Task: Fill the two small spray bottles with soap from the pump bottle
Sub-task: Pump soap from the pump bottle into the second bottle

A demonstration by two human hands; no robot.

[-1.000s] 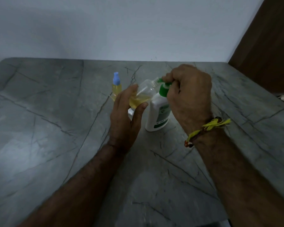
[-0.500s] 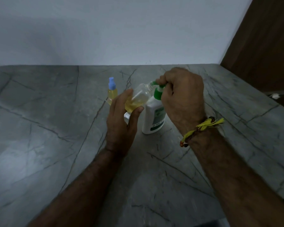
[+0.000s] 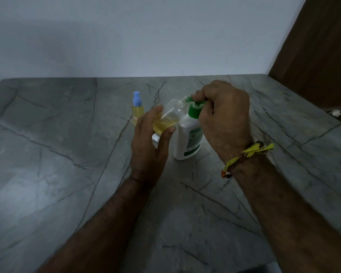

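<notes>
My left hand (image 3: pixel 149 144) holds a small clear spray bottle (image 3: pixel 168 118), tilted, with yellow soap pooled in its lower part and its open neck up against the green spout. The white pump bottle (image 3: pixel 189 138) stands upright on the grey stone table (image 3: pixel 67 174). Its green pump head (image 3: pixel 195 108) is under my right hand (image 3: pixel 224 119), which is closed over it. A second small spray bottle (image 3: pixel 137 110), full of yellow soap and capped in blue, stands just to the left behind my left hand.
A small white cap-like piece (image 3: pixel 155 137) lies on the table behind my left thumb. A white wall runs along the table's far edge. A dark wooden panel (image 3: pixel 319 56) rises at the right, with a small white object (image 3: pixel 336 112) near it.
The camera view has shifted a little. The hands keep the same hold on the bottle and pump, and the pump head looks slightly higher than a second ago.
</notes>
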